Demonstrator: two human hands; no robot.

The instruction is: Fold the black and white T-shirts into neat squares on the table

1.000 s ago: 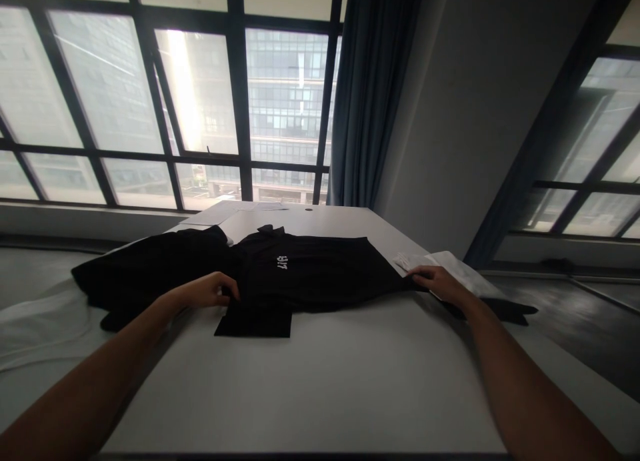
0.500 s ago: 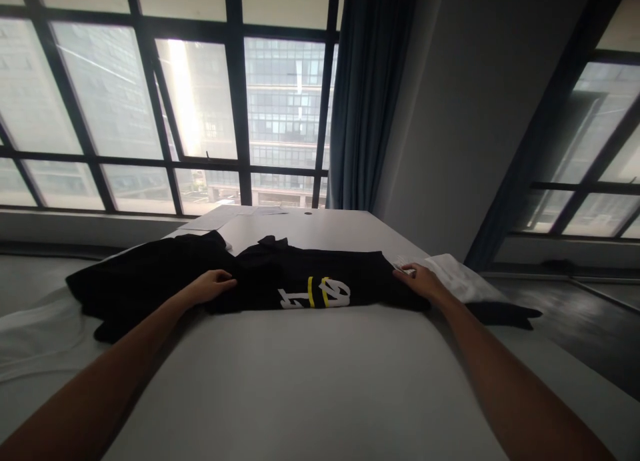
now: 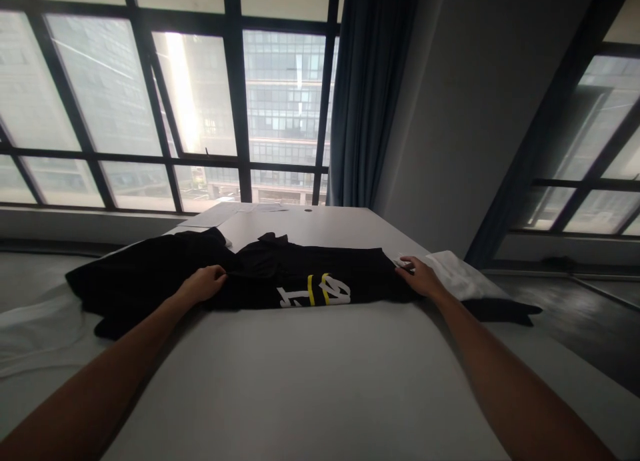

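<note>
A black T-shirt (image 3: 260, 277) with a white and yellow print lies folded lengthwise across the white table (image 3: 300, 381). At its left part my left hand (image 3: 204, 284) is closed, pinching the fabric. My right hand (image 3: 419, 275) grips the shirt's right end between thumb and fingers; part of that grip is hidden behind the hand. Beside my left hand, another stretch of black cloth (image 3: 150, 267) spreads toward the left; where it joins the shirt is hard to see.
White cloth (image 3: 457, 274) and a black piece (image 3: 500, 311) lie beyond my right forearm. More white fabric (image 3: 40, 331) is at the far left. Papers (image 3: 213, 215) rest on the table's far end. Windows, a blue curtain (image 3: 363, 114) and a pillar (image 3: 430, 134) stand behind.
My left hand has shifted slightly left, and the shirt beside it is more rumpled. The right hand stays at the shirt's right end, its fingertips a little altered.
</note>
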